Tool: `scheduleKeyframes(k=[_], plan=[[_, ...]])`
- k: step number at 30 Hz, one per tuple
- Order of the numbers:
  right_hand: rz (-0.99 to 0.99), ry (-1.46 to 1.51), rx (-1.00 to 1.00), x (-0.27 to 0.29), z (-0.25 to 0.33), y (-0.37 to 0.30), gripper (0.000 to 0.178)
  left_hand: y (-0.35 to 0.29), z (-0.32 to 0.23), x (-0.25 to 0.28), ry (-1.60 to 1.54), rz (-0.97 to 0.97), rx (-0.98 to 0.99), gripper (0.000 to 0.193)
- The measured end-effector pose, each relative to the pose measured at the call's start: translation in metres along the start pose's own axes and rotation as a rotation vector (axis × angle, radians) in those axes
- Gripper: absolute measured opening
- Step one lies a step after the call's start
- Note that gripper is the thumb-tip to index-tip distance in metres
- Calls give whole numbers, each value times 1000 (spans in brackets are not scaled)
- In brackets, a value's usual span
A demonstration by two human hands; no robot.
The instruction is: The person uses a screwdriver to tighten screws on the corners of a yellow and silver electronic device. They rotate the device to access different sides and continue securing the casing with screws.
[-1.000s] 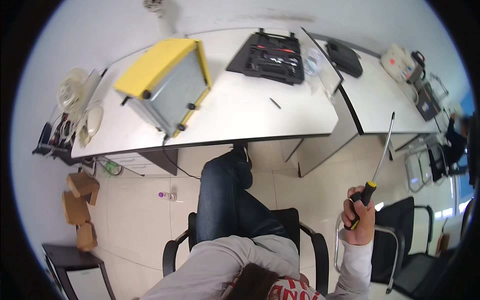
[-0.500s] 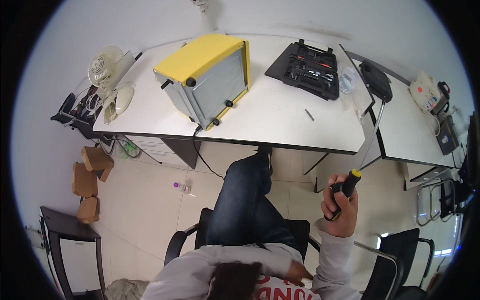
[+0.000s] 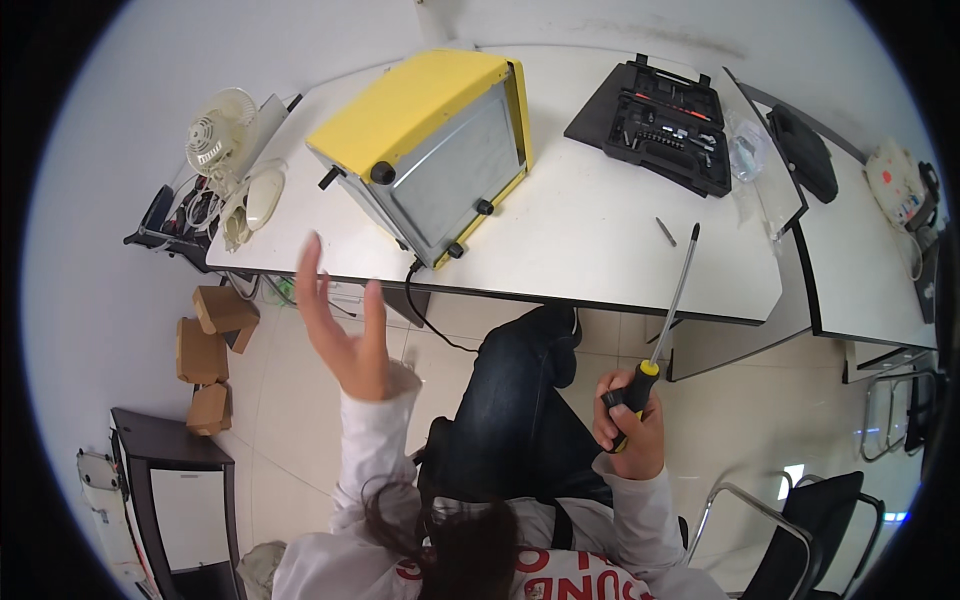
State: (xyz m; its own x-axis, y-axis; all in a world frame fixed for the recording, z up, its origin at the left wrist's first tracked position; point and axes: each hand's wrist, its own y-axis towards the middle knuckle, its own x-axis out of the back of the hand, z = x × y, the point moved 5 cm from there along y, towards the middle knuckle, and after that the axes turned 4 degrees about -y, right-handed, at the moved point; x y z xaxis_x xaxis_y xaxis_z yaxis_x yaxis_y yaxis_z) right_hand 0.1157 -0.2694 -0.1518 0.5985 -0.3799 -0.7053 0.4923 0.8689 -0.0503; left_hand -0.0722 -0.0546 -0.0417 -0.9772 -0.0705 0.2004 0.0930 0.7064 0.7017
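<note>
My right hand point(image 3: 636, 428) is wrapped around the black and yellow handle of a long screwdriver point(image 3: 672, 305). Its shaft slants up and its dark tip shows in front of the table's right part. My left hand point(image 3: 345, 335) is raised in front of the table's left front edge, fingers spread, holding nothing. Beyond it a yellow and grey metal appliance point(image 3: 415, 105), like a small oven, lies tipped on the white table point(image 3: 590, 230). Its underside, with black round feet, faces me. A black power cord point(image 3: 412, 300) hangs from its lower corner over the table edge.
An open black tool case point(image 3: 665, 135) with sockets lies at the back right, near a small dark rod point(image 3: 666, 232) and a clear plastic bag point(image 3: 746, 150). A white fan point(image 3: 222, 130) stands at the left. Cardboard boxes point(image 3: 202, 350) sit on the floor; a black chair point(image 3: 815, 520) is at right.
My left hand has come up from near my body, now with fingers spread before the appliance. My right hand has moved left with the screwdriver. The whole view has shifted slightly.
</note>
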Motion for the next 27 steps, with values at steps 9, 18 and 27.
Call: scheduleKeyframes(k=[9, 18, 27], plan=[[-90, -29, -24, 18, -5, -12, 24, 68, 19, -64, 68, 59, -266, 83], [-95, 6, -91, 22, -15, -10, 24, 73, 35, -58, -74, 121, -218, 64], [-118, -35, -130, 22, -20, -10, 23, 83, 51, -47, -203, 224, -108, 70]])
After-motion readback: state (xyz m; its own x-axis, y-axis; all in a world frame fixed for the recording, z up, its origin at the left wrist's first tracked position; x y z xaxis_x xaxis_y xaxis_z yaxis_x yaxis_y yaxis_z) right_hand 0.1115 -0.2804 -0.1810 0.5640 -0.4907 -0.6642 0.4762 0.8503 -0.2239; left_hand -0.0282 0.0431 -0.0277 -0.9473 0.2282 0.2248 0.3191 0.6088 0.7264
